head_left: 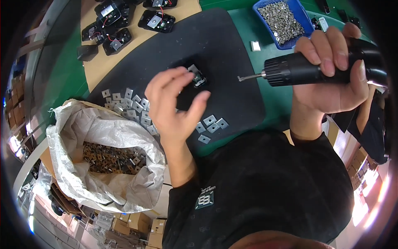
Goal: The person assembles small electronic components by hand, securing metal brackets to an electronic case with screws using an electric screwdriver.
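My right hand (331,70) is wrapped round a black electric screwdriver (294,68), held up at the right. Its thin metal bit (253,76) points left over the mat, with what looks like a small screw at the tip. My left hand (174,103) hovers over the mat with thumb and fingers apart. Close to its fingertips is a small dark housing (199,79) with a metal plate and a bit of circuit board showing; my fingers partly hide it, and I cannot tell whether they touch it. Several square metal plates with holes (213,127) lie near my left wrist.
A black mat (224,41) covers the green table. A blue bin of screws (304,23) stands at the far right, a loose silver piece (255,45) beside it. Black housings with wires (155,21) sit on cardboard at the far left. A white woven sack (141,182) holds metal pieces.
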Demonstrator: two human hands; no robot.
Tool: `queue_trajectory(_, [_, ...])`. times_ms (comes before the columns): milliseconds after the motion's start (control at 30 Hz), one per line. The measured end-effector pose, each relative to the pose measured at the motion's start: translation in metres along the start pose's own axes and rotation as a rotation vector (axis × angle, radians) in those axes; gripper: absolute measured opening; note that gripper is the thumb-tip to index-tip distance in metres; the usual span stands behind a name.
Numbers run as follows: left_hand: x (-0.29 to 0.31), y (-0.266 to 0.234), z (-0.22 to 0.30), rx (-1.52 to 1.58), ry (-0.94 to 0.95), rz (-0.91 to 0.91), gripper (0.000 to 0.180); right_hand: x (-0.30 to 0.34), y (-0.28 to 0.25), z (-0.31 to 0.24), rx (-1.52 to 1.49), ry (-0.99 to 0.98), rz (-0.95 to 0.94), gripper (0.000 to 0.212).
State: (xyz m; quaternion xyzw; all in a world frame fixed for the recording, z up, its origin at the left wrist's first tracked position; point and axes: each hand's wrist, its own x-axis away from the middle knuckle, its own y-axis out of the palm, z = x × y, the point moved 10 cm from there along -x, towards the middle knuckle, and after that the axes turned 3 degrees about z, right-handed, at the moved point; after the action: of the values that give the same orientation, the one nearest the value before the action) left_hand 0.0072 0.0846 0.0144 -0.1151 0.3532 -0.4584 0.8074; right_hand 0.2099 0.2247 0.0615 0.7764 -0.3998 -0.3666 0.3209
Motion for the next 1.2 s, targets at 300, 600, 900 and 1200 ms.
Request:
queue_trajectory(300, [0.013, 0.033, 0.023, 0.104, 0.100, -0.125, 0.041, 0.001, 0.014, 0.028, 0.104, 0.041, -0.055, 0.049])
queue_trajectory(600, [0.012, 0.034, 0.026, 0.137, 0.122, -0.117, 0.019, 0.003, 0.016, 0.033, 0.103, 0.067, -0.042, 0.047])
queue_trajectory(900, [0.015, 0.030, 0.017, 0.125, 0.048, -0.053, 0.019, 0.004, 0.011, 0.037, 0.123, 0.036, 0.007, 0.049])
queue_trajectory(1200, [0.012, 0.015, 0.021, 0.055, 0.100, 0.043, 0.033, 0.005, 0.017, 0.047, 0.110, 0.024, -0.105, 0.051])
